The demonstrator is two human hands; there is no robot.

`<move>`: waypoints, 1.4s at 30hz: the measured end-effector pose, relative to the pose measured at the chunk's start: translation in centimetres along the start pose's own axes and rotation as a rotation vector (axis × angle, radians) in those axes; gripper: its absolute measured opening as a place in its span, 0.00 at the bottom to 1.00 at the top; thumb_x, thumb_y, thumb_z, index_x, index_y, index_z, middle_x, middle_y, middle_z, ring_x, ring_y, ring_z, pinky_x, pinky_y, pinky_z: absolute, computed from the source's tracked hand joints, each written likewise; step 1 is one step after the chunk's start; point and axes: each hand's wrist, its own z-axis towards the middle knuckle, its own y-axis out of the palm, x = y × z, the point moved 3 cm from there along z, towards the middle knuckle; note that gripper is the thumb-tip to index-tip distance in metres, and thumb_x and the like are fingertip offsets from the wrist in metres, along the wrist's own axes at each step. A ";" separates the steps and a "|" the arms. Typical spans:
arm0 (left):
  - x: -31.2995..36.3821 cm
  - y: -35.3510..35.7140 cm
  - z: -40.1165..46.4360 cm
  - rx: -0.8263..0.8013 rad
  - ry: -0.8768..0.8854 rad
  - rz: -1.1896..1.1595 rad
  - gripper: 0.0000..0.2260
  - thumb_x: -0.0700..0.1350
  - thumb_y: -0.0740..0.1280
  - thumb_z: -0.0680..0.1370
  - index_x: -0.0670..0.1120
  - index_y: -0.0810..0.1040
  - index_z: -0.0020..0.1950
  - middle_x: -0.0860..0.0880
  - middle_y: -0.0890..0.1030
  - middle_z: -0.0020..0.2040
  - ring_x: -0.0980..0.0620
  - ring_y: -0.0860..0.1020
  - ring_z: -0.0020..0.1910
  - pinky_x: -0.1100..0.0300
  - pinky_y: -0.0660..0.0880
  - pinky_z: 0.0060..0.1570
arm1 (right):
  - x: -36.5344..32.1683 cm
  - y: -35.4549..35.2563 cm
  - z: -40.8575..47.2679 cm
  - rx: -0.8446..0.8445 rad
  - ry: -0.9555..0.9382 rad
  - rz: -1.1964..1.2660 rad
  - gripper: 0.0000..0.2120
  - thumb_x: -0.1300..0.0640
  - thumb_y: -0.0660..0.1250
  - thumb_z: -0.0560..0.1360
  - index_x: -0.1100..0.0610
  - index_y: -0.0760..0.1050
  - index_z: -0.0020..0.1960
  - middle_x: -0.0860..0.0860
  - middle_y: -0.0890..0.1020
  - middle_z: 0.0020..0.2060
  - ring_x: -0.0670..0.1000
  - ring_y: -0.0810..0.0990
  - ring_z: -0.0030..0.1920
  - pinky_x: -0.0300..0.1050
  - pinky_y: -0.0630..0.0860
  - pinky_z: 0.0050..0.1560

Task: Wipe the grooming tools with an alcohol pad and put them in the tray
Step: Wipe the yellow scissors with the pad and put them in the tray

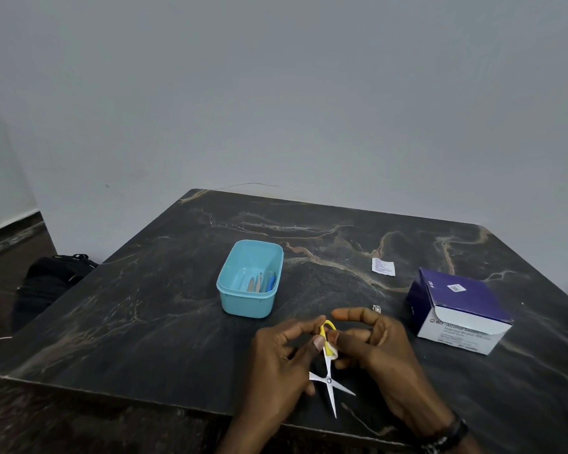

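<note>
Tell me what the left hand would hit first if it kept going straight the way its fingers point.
Probably the right hand: the left hand points right and slightly away, across the scissors both hands hold.

box (453,309) front reads "BD Alcohol Swabs", smaller print perhaps illegible

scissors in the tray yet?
No. The scissors are held open between both hands above the table, near the front edge; the tray sits farther back.

We are in a plain room, maybe a home: bare grey wall (276,93), dark stone table (177,306), black bag (50,283) on the floor.
</note>
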 end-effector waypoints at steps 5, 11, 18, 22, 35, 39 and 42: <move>0.2 -0.1 0.2 0.012 -0.106 -0.191 0.21 0.39 0.76 0.69 0.51 0.79 0.59 0.48 0.85 0.50 0.52 0.78 0.28 0.62 0.70 0.23 | -0.2 -0.6 0.2 0.107 -0.016 0.171 0.15 0.64 0.73 0.67 0.66 0.78 0.53 0.64 0.84 0.36 0.54 0.79 0.30 0.40 0.74 0.26; -0.1 -0.8 0.6 -0.079 -0.172 -0.354 0.28 0.34 0.77 0.60 0.44 0.79 0.59 0.41 0.85 0.49 0.50 0.82 0.38 0.62 0.75 0.29 | -0.4 -0.6 -0.1 0.002 0.024 0.321 0.16 0.66 0.71 0.67 0.66 0.78 0.54 0.59 0.85 0.37 0.49 0.82 0.31 0.37 0.79 0.29; 0.0 0.3 0.4 -0.013 -0.110 -0.193 0.04 0.35 0.73 0.72 0.39 0.82 0.45 0.40 0.85 0.38 0.43 0.84 0.37 0.54 0.81 0.35 | -0.4 -0.5 0.0 0.043 -0.032 0.215 0.29 0.57 0.82 0.58 0.66 0.78 0.55 0.64 0.86 0.42 0.55 0.85 0.36 0.41 0.80 0.31; -0.2 0.3 0.5 -0.014 -0.133 -0.154 0.03 0.34 0.70 0.74 0.40 0.82 0.40 0.42 0.83 0.32 0.44 0.83 0.31 0.57 0.79 0.30 | -0.4 -0.6 -0.1 0.093 -0.059 0.139 0.20 0.66 0.74 0.65 0.65 0.76 0.56 0.61 0.86 0.40 0.52 0.84 0.35 0.40 0.75 0.29; -0.3 0.0 0.4 -0.021 -0.140 -0.112 0.01 0.35 0.71 0.74 0.38 0.82 0.42 0.42 0.82 0.31 0.48 0.79 0.26 0.60 0.75 0.25 | -0.2 -1.1 0.1 0.090 -0.063 0.187 0.28 0.61 0.78 0.58 0.66 0.76 0.56 0.61 0.86 0.45 0.52 0.85 0.38 0.38 0.78 0.31; -0.3 0.1 0.4 -0.037 -0.142 -0.089 0.02 0.36 0.71 0.74 0.41 0.83 0.42 0.44 0.82 0.31 0.48 0.79 0.26 0.60 0.73 0.25 | 0.0 -1.4 0.2 0.092 -0.095 0.198 0.26 0.65 0.75 0.59 0.66 0.76 0.57 0.63 0.85 0.46 0.54 0.85 0.40 0.38 0.80 0.33; -0.2 0.1 0.4 -0.043 -0.136 -0.082 0.03 0.36 0.71 0.74 0.41 0.83 0.41 0.45 0.82 0.31 0.49 0.79 0.26 0.60 0.73 0.24 | 0.1 -1.6 0.5 0.095 -0.110 0.193 0.35 0.57 0.83 0.52 0.64 0.76 0.57 0.62 0.86 0.46 0.55 0.86 0.41 0.39 0.82 0.35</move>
